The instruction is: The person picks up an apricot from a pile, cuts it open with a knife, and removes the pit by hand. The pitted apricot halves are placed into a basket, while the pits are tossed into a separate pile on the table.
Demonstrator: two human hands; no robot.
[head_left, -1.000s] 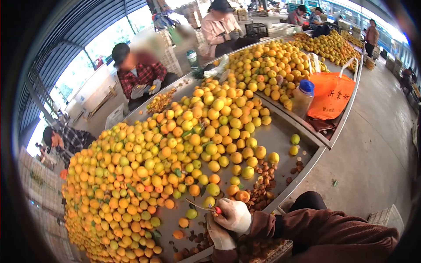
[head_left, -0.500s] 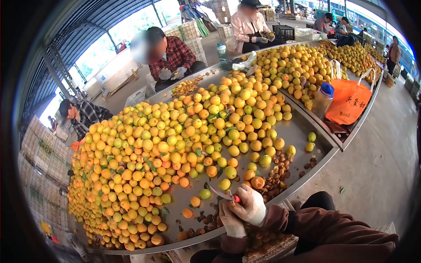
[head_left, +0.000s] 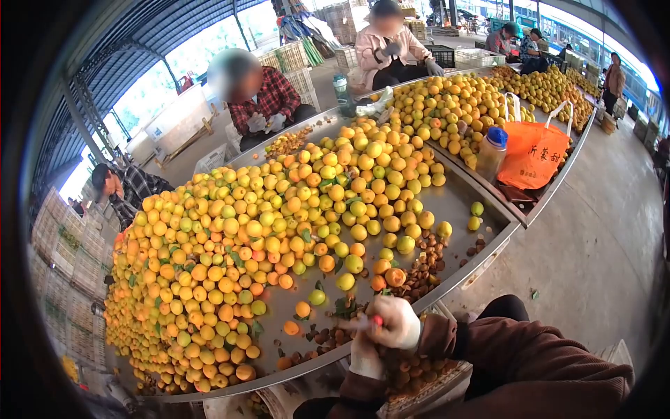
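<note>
Both my hands wear pale gloves and meet over the near edge of a metal table (head_left: 478,269). My right hand (head_left: 396,322) is closed on a red-handled knife (head_left: 377,320), whose blade is blurred and points left. Just below and left of it, my left hand (head_left: 366,357) is partly hidden; its fingers and anything in them cannot be made out. Pitted brown scraps (head_left: 424,272) lie beyond my hands. A large heap of yellow-orange fruit (head_left: 230,244) covers much of the table.
A crate (head_left: 436,384) holding brown pieces stands below my hands. An orange bag (head_left: 534,153) and a blue-capped bottle (head_left: 492,150) sit at the right. Across the table are a person in red plaid (head_left: 279,94) and a person in pink (head_left: 384,49). Stacked crates (head_left: 70,258) stand left.
The view has shifted slightly, and the knife blade is now blurred. My hands remain together. The person in pink has raised one hand toward the chest and lowered the other.
</note>
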